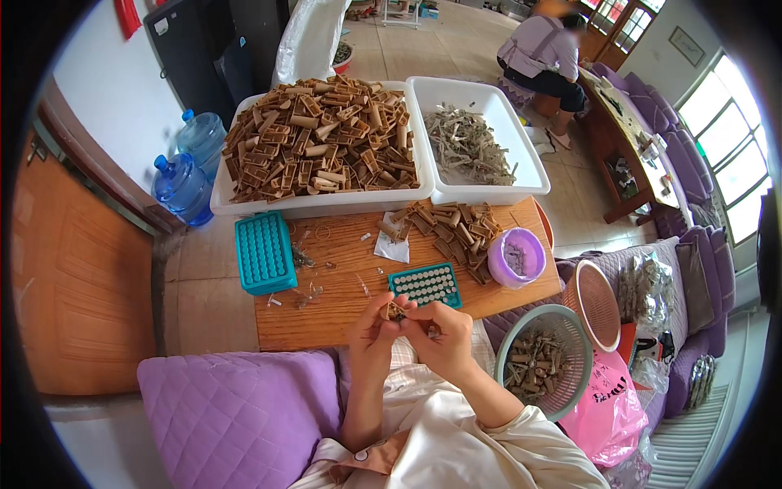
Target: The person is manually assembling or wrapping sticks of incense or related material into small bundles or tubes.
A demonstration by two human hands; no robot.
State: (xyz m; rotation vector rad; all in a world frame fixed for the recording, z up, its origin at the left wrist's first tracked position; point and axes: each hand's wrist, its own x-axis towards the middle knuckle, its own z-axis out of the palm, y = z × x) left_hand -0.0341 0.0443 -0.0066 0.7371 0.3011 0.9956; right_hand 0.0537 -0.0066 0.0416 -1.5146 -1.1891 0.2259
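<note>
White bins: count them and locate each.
2, side by side at the table's far edge: left bin, heaped with brown pieces; right bin, holding greyish strips. Nested ones could be hidden.

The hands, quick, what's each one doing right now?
Left hand: closed, fingers pinching a small brown piece.
Right hand: closed too, fingertips on the same piece.

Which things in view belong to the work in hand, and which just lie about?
Likely in use:
small brown piece, pinched between left hand and right hand
loose brown pieces on the table
teal tray of round pale pieces
white tub heaped with brown pieces

Seemingly just about:
blue water bottles
purple cushion
pink bag
framed picture
</note>
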